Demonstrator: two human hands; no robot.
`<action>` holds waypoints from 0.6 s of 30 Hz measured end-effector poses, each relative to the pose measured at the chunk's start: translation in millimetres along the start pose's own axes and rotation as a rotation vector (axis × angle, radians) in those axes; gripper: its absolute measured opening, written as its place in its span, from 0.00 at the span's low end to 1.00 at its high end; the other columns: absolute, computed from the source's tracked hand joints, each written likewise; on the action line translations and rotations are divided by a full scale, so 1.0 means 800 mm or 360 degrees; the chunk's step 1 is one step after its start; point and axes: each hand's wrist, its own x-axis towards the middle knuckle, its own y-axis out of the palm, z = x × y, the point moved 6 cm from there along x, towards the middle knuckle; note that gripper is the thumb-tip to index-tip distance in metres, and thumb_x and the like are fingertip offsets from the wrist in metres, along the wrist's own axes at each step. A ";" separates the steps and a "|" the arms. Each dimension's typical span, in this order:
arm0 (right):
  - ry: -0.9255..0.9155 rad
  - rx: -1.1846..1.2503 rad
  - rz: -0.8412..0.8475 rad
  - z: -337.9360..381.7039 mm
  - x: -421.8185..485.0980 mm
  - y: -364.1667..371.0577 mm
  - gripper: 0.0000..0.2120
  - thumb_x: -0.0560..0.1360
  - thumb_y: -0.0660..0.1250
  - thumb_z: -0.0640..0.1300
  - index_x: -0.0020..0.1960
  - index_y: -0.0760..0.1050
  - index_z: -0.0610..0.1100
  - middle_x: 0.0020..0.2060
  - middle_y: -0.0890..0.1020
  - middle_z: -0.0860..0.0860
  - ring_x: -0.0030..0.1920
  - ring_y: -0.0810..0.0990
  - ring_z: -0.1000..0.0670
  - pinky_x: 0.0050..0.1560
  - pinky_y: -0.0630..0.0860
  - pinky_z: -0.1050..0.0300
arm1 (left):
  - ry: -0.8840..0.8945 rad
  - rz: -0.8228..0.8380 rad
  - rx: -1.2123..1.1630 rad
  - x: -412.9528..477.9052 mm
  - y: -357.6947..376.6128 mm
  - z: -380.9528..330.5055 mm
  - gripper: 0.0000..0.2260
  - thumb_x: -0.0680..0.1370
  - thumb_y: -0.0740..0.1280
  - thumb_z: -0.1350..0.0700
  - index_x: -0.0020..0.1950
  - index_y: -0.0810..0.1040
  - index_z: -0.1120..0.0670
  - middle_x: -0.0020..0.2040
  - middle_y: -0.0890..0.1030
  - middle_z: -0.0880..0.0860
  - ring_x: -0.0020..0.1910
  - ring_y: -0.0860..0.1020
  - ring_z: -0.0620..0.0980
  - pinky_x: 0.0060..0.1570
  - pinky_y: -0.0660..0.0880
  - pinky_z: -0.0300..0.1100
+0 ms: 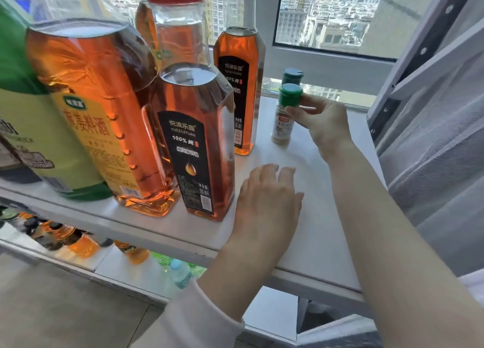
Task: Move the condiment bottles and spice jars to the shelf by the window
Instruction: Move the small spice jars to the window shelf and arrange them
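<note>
A small spice jar (284, 117) with a green cap stands on the white shelf (322, 216) by the window. My right hand (320, 122) pinches it at the cap and neck. A second green-capped jar (292, 75) stands right behind it. My left hand (267, 203) rests flat on the shelf, fingers straight, next to an amber oil bottle (195, 143) with a black label. Another such bottle (239, 85) stands farther back. At the left are a large amber cooking-wine bottle (97, 106) and a green bottle (28, 117).
The window frame (327, 64) runs behind the shelf. A grey mesh curtain (440, 138) hangs at the right. A lower shelf (110, 266) holds several more bottles. The shelf's right half is bare around my hands.
</note>
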 end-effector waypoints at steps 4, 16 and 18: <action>0.0000 0.0002 0.0028 0.002 -0.001 0.001 0.17 0.70 0.72 0.35 0.58 0.78 0.39 0.49 0.82 0.49 0.51 0.81 0.50 0.61 0.75 0.52 | 0.0006 -0.0010 0.0022 0.000 0.000 0.003 0.21 0.79 0.60 0.49 0.71 0.64 0.51 0.68 0.68 0.52 0.67 0.65 0.51 0.65 0.62 0.43; -0.0022 -0.0272 -0.0271 0.019 -0.085 -0.030 0.26 0.75 0.67 0.48 0.70 0.66 0.43 0.63 0.76 0.50 0.65 0.73 0.50 0.65 0.69 0.56 | 0.0120 -0.0104 -0.0044 -0.027 -0.017 -0.002 0.19 0.79 0.60 0.51 0.69 0.67 0.53 0.69 0.68 0.54 0.70 0.63 0.53 0.67 0.59 0.44; -0.0058 -0.0370 -0.0324 0.018 -0.124 -0.034 0.25 0.76 0.66 0.49 0.70 0.66 0.44 0.64 0.75 0.50 0.65 0.72 0.51 0.66 0.68 0.57 | 0.0162 -0.0164 -0.0004 -0.041 -0.025 -0.003 0.18 0.79 0.60 0.52 0.68 0.68 0.54 0.69 0.68 0.55 0.71 0.62 0.54 0.68 0.59 0.46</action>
